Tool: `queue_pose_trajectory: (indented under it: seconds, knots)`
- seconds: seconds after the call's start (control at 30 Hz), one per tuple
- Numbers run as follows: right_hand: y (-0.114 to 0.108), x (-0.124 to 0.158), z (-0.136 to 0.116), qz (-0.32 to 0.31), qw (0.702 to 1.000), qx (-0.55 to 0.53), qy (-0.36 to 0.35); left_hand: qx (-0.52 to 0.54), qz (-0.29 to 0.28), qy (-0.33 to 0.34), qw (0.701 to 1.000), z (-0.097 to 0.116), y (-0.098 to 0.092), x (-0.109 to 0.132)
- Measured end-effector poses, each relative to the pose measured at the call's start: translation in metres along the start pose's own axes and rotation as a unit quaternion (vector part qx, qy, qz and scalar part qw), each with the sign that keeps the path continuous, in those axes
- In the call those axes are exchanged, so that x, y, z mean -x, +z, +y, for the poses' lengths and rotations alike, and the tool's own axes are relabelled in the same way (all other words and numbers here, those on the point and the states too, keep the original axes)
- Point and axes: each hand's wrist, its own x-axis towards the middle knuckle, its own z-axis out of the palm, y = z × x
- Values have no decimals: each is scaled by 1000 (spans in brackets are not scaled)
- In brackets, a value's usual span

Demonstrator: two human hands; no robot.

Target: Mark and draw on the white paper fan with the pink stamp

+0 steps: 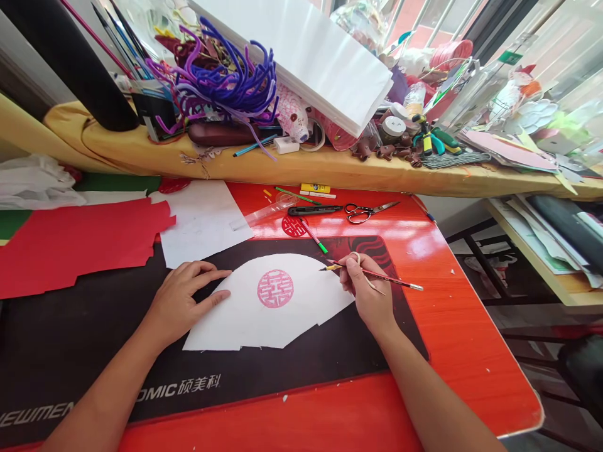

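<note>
- While the left hand (188,295) is spread open, its thumb rests on the left side of the white paper (254,323), gripping nothing;
- the right hand (370,289) is curled shut around a red and black pencil (396,280), by the paper's right side;
- the white paper, round on top, lies on the black mat (94,339), nearer the mat's right edge; a pink round pattern (276,289) is on it;
- scissors (359,213) lie on the red table (471,314), just past the mat's top right corner.
</note>
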Motion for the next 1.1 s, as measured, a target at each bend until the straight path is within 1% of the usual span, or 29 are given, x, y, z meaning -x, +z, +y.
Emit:
queue_pose_trajectory:
  seconds: [0.17, 0.23, 0.3, 0.37, 0.43, 0.53, 0.63, 0.77, 0.87, 0.93, 1.03, 1.1]
  knots:
    - [-13, -12, -1, 84, 996, -3, -22, -3, -5, -3, 1000, -1, 0, 0]
    - [-20, -22, -2, 105, 994, -19, -27, -5, -9, -6, 1000, -1, 0, 1]
    - [-25, -31, -1, 111, 992, -52, -13, -6, -11, -7, 1000, -2, 0, 1]
    - [-28, -39, 0, 99, 990, -100, 24, -7, -9, -6, 1000, -3, 0, 1]
    - [-27, -42, 4, 75, 985, -138, 66, -6, -7, -4, 1000, -3, 0, 1]
    - [-21, -39, 12, 33, 978, -163, 123, -3, -4, -6, 1000, -3, 1, 1]
    - [-16, -33, 17, 9, 972, -177, 156, -3, -6, -8, 1000, -3, 1, 1]
    - [-13, -30, 18, 4, 973, -165, 160, -9, -8, -10, 1000, -2, 1, 1]
    - [-13, -31, 16, 17, 979, -144, 145, -5, -13, -15, 1000, -3, 0, 0]
    - [-14, -31, 14, 13, 983, -127, 132, 12, -17, -20, 1000, -3, -2, -1]
    - [-18, -31, 6, -13, 987, -104, 125, 74, -18, -31, 997, -1, -11, -2]
    - [-23, -32, -3, -25, 988, -95, 122, 113, -6, -47, 992, 7, -23, -4]
